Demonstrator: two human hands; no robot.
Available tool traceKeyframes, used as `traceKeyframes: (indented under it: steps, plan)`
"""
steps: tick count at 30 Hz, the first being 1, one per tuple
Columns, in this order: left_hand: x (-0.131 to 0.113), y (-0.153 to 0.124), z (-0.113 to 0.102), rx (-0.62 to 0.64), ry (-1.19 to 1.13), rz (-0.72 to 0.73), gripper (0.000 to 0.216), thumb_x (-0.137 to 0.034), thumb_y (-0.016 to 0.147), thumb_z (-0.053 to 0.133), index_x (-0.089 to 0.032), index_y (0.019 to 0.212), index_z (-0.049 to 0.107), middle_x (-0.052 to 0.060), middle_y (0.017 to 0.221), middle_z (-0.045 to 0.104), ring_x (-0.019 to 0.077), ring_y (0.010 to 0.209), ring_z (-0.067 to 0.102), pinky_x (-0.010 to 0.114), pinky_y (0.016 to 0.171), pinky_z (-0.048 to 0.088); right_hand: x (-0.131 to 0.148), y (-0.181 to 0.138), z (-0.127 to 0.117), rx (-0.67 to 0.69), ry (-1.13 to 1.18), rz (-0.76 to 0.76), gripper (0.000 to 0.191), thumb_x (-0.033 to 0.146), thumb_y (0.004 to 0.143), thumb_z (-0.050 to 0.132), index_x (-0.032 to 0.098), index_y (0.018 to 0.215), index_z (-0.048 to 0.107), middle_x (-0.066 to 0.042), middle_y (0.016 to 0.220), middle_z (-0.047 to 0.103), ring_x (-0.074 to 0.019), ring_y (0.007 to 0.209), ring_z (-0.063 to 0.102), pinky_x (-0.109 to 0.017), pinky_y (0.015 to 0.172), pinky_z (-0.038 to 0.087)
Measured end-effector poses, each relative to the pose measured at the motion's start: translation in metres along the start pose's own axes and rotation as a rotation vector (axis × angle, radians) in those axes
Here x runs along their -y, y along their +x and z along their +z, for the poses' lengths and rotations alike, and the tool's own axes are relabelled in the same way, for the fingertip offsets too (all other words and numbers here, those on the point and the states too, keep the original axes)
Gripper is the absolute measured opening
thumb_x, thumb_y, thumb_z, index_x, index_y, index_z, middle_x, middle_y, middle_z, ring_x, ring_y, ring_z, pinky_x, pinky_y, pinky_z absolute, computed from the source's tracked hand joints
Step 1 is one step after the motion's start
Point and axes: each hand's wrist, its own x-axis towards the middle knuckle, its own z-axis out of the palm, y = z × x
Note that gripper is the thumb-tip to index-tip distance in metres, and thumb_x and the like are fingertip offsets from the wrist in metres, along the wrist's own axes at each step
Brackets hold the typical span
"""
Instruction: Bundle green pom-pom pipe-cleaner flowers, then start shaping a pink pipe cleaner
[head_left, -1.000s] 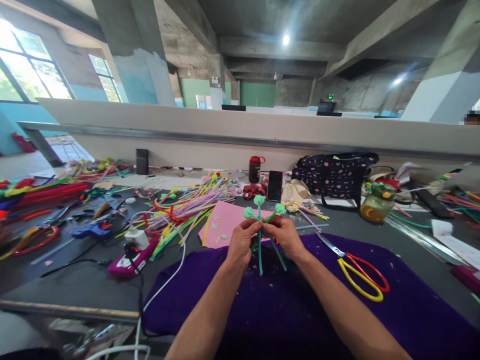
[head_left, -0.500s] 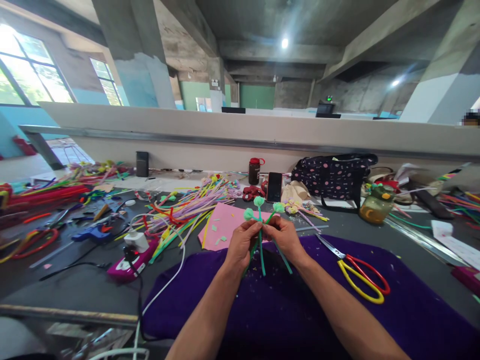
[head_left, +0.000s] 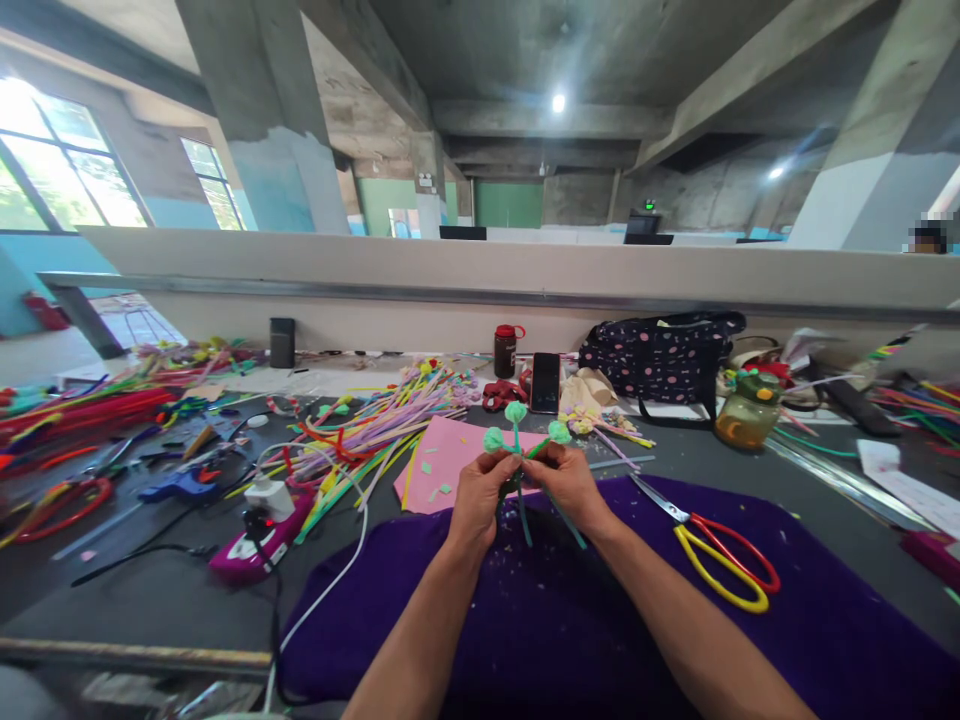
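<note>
Both my hands meet above a purple cloth (head_left: 570,620) on the table. My left hand (head_left: 480,498) and my right hand (head_left: 571,485) are closed on a small bunch of green pipe-cleaner stems (head_left: 517,450) with three mint-green fluffy tips at the top. The stems hang down between my palms and fan out below. Yellow-and-red scissors (head_left: 716,560) lie on the cloth to the right of my right wrist. A pink sheet (head_left: 442,462) with green scraps lies just beyond my hands.
A heap of coloured pipe cleaners (head_left: 375,420) spreads left of the pink sheet. A pink glue gun (head_left: 255,535) with a white cable lies at the left. A phone (head_left: 545,382), a dark bottle (head_left: 506,350), a spotted bag (head_left: 660,360) and an amber jar (head_left: 742,420) stand behind.
The hands stay closed on the green stems, and the lower ends have shifted slightly. The view has tipped up a little.
</note>
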Motion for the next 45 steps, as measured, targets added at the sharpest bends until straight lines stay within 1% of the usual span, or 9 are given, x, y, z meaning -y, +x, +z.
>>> traceKeyframes:
  steps: [5, 11, 15, 20, 26, 31, 37, 40, 45]
  plan:
    - [0.000, 0.000, 0.000, -0.017, -0.019, 0.015, 0.022, -0.024, 0.054, 0.075, -0.013, 0.071, 0.065, 0.000, 0.065, 0.064, 0.0098, 0.057, 0.056, 0.021, 0.057, 0.043, -0.005, -0.001, 0.001, 0.047, -0.097, -0.041, 0.015, 0.030, 0.069, 0.061, 0.015, 0.072, 0.064, 0.001, 0.061, 0.059, -0.0112, 0.055, 0.050, -0.023, 0.055, 0.040]
    - [0.001, 0.000, -0.001, -0.012, 0.002, 0.010, 0.023, -0.025, 0.054, 0.075, -0.015, 0.071, 0.065, -0.001, 0.066, 0.063, 0.0098, 0.059, 0.056, 0.021, 0.058, 0.042, -0.003, 0.000, -0.001, 0.092, -0.171, 0.011, 0.017, 0.029, 0.067, 0.062, 0.015, 0.076, 0.066, -0.001, 0.066, 0.063, -0.0134, 0.060, 0.054, -0.024, 0.058, 0.042]
    - [0.001, 0.001, -0.002, -0.021, 0.020, 0.009, 0.024, -0.026, 0.053, 0.075, -0.015, 0.072, 0.065, -0.001, 0.065, 0.062, 0.0098, 0.057, 0.055, 0.021, 0.056, 0.041, 0.001, -0.001, -0.002, 0.087, -0.202, 0.035, 0.016, 0.029, 0.067, 0.061, 0.015, 0.073, 0.066, -0.001, 0.065, 0.063, -0.0133, 0.058, 0.054, -0.024, 0.057, 0.041]
    - [-0.001, 0.000, -0.002, -0.004, 0.057, 0.040, 0.023, -0.028, 0.053, 0.074, -0.014, 0.070, 0.065, -0.001, 0.062, 0.061, 0.0089, 0.055, 0.053, 0.021, 0.055, 0.041, 0.001, -0.003, -0.001, 0.045, -0.177, 0.030, 0.014, 0.028, 0.067, 0.061, 0.015, 0.071, 0.066, 0.000, 0.061, 0.061, -0.0120, 0.055, 0.052, -0.023, 0.054, 0.040]
    - [-0.005, -0.002, 0.001, -0.010, 0.081, 0.034, 0.020, -0.027, 0.056, 0.073, -0.013, 0.067, 0.065, 0.000, 0.061, 0.061, 0.0078, 0.055, 0.052, 0.019, 0.055, 0.040, -0.001, -0.001, -0.001, 0.061, -0.075, 0.042, 0.017, 0.032, 0.069, 0.060, 0.015, 0.066, 0.062, 0.001, 0.055, 0.056, -0.0096, 0.047, 0.046, -0.021, 0.046, 0.036]
    - [-0.005, -0.001, -0.001, -0.029, 0.062, -0.002, 0.022, -0.028, 0.054, 0.074, -0.015, 0.069, 0.065, -0.001, 0.063, 0.061, 0.0079, 0.056, 0.052, 0.019, 0.054, 0.038, 0.003, -0.001, 0.000, 0.043, -0.049, 0.057, 0.018, 0.033, 0.067, 0.061, 0.016, 0.065, 0.060, 0.003, 0.053, 0.054, -0.0092, 0.045, 0.045, -0.021, 0.044, 0.035]
    - [-0.006, 0.003, -0.007, 0.052, -0.006, -0.133, 0.023, -0.030, 0.055, 0.073, -0.014, 0.068, 0.064, 0.001, 0.062, 0.061, 0.0093, 0.056, 0.053, 0.019, 0.051, 0.036, 0.009, -0.002, -0.001, 0.077, -0.040, 0.106, 0.016, 0.031, 0.067, 0.060, 0.016, 0.063, 0.061, 0.004, 0.047, 0.052, -0.0087, 0.039, 0.044, -0.021, 0.040, 0.033]
    - [-0.006, 0.004, -0.008, 0.095, -0.033, -0.154, 0.021, -0.030, 0.057, 0.072, -0.014, 0.067, 0.062, 0.001, 0.061, 0.061, 0.0105, 0.056, 0.054, 0.020, 0.051, 0.036, 0.010, -0.002, -0.002, 0.085, -0.059, 0.120, 0.014, 0.029, 0.067, 0.059, 0.016, 0.063, 0.061, 0.004, 0.045, 0.052, -0.0085, 0.037, 0.043, -0.021, 0.040, 0.033]
    - [-0.007, 0.003, -0.006, 0.085, -0.076, -0.191, 0.017, -0.029, 0.059, 0.068, -0.014, 0.065, 0.062, 0.000, 0.059, 0.061, 0.0101, 0.055, 0.054, 0.020, 0.050, 0.035, 0.010, -0.002, -0.003, 0.087, -0.079, 0.139, 0.016, 0.031, 0.068, 0.059, 0.016, 0.064, 0.062, 0.005, 0.040, 0.049, -0.0073, 0.033, 0.040, -0.019, 0.036, 0.029]
